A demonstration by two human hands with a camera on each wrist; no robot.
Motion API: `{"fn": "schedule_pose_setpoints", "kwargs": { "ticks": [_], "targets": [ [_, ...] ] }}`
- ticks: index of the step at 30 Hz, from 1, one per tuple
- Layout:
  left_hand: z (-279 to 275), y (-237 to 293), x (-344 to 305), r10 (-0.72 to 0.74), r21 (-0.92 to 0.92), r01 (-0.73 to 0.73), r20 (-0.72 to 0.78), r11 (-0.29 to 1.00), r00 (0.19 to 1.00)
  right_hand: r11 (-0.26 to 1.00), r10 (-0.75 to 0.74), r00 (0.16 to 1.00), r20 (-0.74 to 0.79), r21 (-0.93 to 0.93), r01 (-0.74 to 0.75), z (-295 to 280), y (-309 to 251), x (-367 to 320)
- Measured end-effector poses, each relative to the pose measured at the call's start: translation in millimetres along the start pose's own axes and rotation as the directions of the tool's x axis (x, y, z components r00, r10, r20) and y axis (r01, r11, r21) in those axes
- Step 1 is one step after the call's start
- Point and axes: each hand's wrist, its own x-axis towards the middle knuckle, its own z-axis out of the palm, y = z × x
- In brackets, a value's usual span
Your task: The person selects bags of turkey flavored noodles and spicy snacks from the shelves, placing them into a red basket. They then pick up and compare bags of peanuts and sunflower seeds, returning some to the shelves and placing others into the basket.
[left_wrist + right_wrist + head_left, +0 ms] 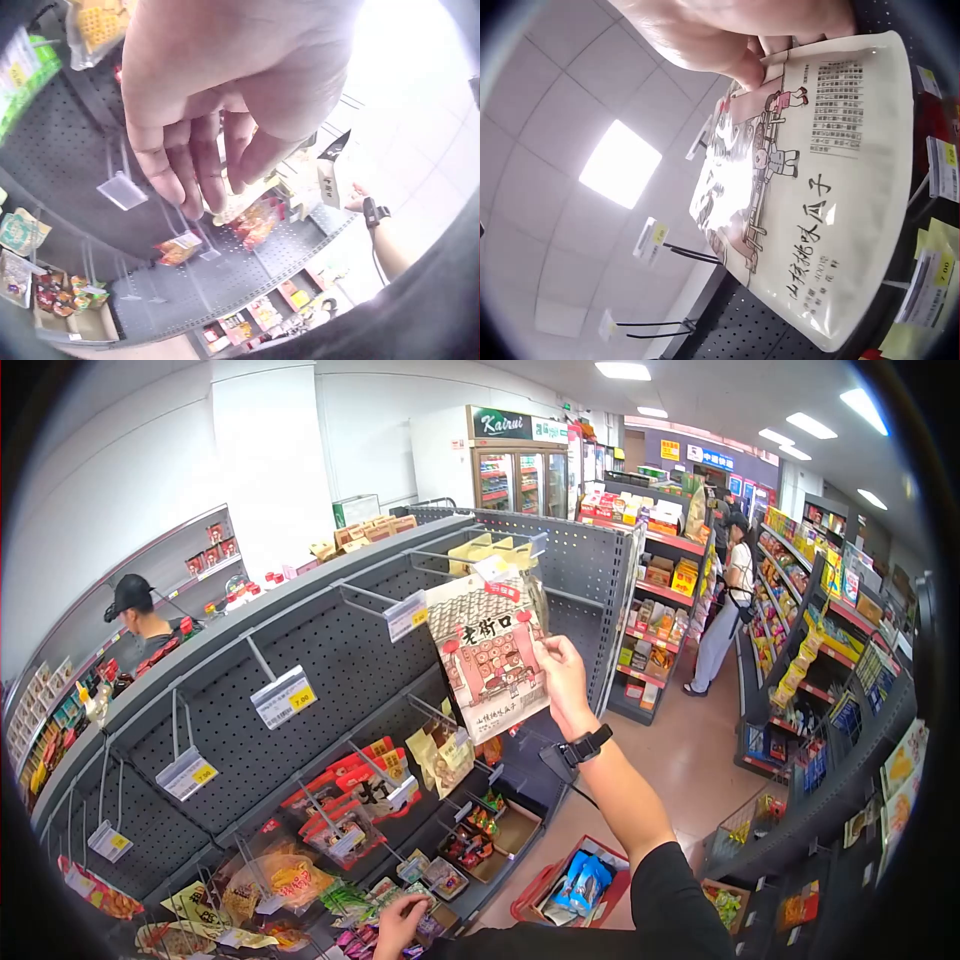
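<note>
The right hand [565, 680] pinches the right edge of a white and pink printed bag [490, 660], held upright in front of the upper hooks of a dark pegboard shelf. In the right wrist view, the thumb and fingers of the right hand [757, 37] grip the bag [802, 187] at its side. Low at the front, the left hand [400, 920] hovers by small packets [445, 877]. The left wrist view shows the left hand [232, 90] with loosely bent fingers and nothing between them.
Empty hooks with price tags [283, 697] jut from the shelf. Red bags [345, 790] hang lower. A red basket with blue packs [580, 882] stands on the floor. One person [728, 590] stands in the aisle, another [140, 620] behind the shelf.
</note>
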Motion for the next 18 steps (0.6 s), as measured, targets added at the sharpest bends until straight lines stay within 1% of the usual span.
{"fn": "schedule_pose_setpoints", "kwargs": {
  "ticks": [1,2,3,4,5,6,7,8,9,11,12,14,15,16,17,18],
  "targets": [
    [10,15,2,-0.005,0.004,0.005,0.008,1.0,1.0,0.998,-0.053,0.998,0.026,-0.044,0.054,1,-10,-4],
    [19,33,9,0.012,-0.01,-0.011,0.047,1.0,0.999,0.995,-0.014,0.999,0.029,-0.098,0.017,0,-20,-12],
    [25,50,16,0.031,-0.03,-0.029,0.077,0.999,0.997,0.995,-0.015,1.0,0.019,-0.099,0.017,-3,-20,-16],
    [27,57,20,0.004,-0.051,0.004,0.157,0.999,0.988,0.994,0.003,1.0,0.031,-0.112,0.0,-8,-19,-23],
    [33,65,25,0.003,-0.049,0.006,0.165,0.999,0.986,0.992,0.022,0.999,0.045,-0.126,-0.017,-12,-17,-30],
    [42,75,28,0.078,-0.11,-0.06,0.173,0.992,0.982,0.995,0.053,0.997,0.062,-0.086,-0.047,-16,-21,-44],
    [48,86,32,0.153,-0.173,-0.123,0.174,0.977,0.973,0.995,0.056,0.996,0.069,-0.09,-0.049,-23,-18,-56],
    [52,97,39,0.181,-0.207,-0.135,0.22,0.969,0.959,0.997,0.048,0.996,0.076,-0.071,-0.042,-29,-16,-71],
    [57,108,43,0.176,-0.209,-0.129,0.222,0.969,0.959,0.998,0.041,0.996,0.082,-0.053,-0.037,-35,-13,-89],
    [73,128,47,0.263,-0.17,-0.247,0.077,0.954,0.962,0.991,0.132,0.988,0.076,0.0,-0.132,-47,-9,-130],
    [80,133,48,0.252,-0.172,-0.236,0.081,0.956,0.964,0.984,0.177,0.982,0.065,0.016,-0.178,-53,-2,-152],
    [93,139,49,0.34,-0.25,-0.314,0.065,0.916,0.938,0.961,0.273,0.961,0.045,0.041,-0.275,-63,8,-195],
    [100,137,47,0.324,-0.247,-0.296,0.08,0.923,0.943,0.945,0.323,0.946,0.034,0.053,-0.324,-66,11,-218],
    [108,133,44,0.274,-0.188,-0.253,0.094,0.949,0.957,0.929,0.362,0.932,0.034,0.069,-0.363,-68,16,-240],
    [114,128,41,0.22,-0.126,-0.207,0.106,0.97,0.97,0.93,0.359,0.933,0.032,0.069,-0.36,-69,27,-260],
    [121,120,43,0.146,-0.095,-0.138,0.086,0.986,0.986,0.903,0.421,0.906,-0.03,0.106,-0.416,-74,33,-281]
  ]
}}
